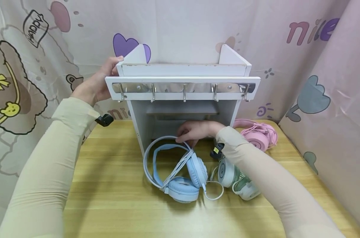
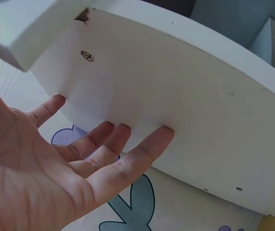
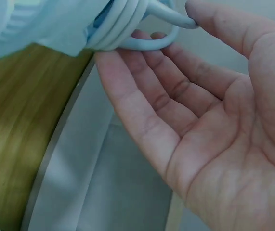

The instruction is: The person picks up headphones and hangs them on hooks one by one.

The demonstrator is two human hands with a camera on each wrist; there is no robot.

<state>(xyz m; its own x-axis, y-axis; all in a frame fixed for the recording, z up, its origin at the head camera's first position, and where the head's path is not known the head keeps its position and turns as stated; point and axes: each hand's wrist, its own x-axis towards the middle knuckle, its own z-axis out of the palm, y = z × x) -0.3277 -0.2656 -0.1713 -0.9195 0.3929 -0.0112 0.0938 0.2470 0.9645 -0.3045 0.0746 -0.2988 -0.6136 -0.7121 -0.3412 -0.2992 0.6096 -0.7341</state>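
As right grip [image 1: 195, 130] pinches headphones [image 1: 182, 187], beside shelf edge [image 1: 136, 127]

On the curtain [image 1: 185, 29], a bubble [image 1: 35, 28] at upper left carries the word "Happy", and "nice" stands at upper right. Left of the shelf [image 1: 182, 70], the curtain also shows "nic". The pink headset's [image 1: 256, 139] round mark is too small for reading.

1. A yellowish wooden table [image 1: 108, 195] with visible grain carries everything.
2. A white shelf unit [image 1: 182, 70] stands on it.
3. Pink headphones [image 1: 257, 140] lie beside the unit.
4. Green-and-white headphones [image 1: 240, 181] lie nearer.
5. Whether the light-blue headphones [image 1: 182, 188] touch it is unclear.
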